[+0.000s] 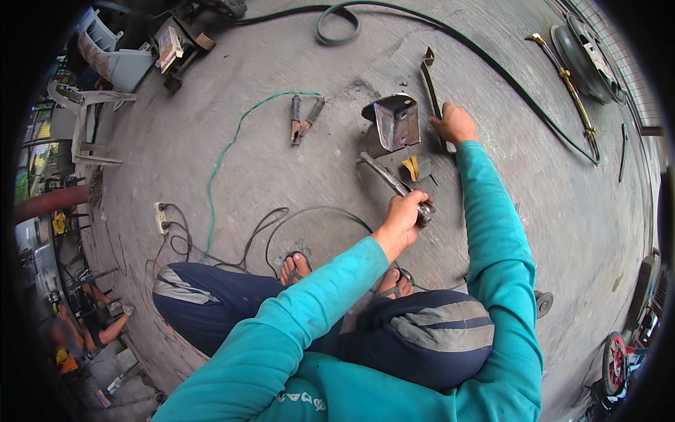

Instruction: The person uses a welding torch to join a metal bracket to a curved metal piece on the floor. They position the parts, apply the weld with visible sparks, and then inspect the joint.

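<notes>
Okay so the floor [555,239] looks like matt grey concrete, kinda rough and scuffed. The bracket [404,126] in the middle is dull metal with brownish patches, and the bent bar [431,83] just right of it is dark metal too. The hammer-like tool [383,172] nearer in has a smoother, slightly shiny metal handle. Far hose [485,58] is smooth, black, rubbery-looking. Torch [564,73] at far right: glossy, brass-looking. Sleeves [496,225] are matt teal cloth.
</notes>
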Demonstrator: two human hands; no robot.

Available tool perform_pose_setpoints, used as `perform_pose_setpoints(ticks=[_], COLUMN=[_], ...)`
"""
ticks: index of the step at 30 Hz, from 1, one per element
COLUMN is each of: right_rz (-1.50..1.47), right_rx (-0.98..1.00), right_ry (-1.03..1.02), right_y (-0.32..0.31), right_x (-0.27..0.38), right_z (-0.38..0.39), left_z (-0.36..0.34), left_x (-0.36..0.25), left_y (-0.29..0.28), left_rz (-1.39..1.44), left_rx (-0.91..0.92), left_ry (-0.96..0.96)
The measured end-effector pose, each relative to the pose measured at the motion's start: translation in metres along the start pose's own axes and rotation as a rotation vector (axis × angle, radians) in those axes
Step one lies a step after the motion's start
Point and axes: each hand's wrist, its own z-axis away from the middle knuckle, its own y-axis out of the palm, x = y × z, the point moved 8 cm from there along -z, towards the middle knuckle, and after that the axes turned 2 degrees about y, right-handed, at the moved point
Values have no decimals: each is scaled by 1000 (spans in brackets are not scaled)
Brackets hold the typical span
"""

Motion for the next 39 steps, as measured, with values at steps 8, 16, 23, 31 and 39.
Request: perform_pose_setpoints(ticks=[8, 16, 23, 31, 39], right_rz=[-1197, -2011, -1799, -1659, -1658], right_rx=[-82, -242, -400, -519, -679], right_ry=[-19, -849, -897, -846, -856], right_y=[-86, -289, -285, -177, -249], right_x=[-4, 18, 77, 122, 105], right_z=[46, 177, 187, 172, 215], left_z=[-3, -25, -37, -65, -63], left_x=[-2, 14, 18, -27, 5], left_y=[-28, 22, 71, 126, 130], left_rz=[-128, -4, 130, -151, 662], left_rx=[68, 256, 359, 249, 318], left_ry=[158, 159, 196, 915, -52])
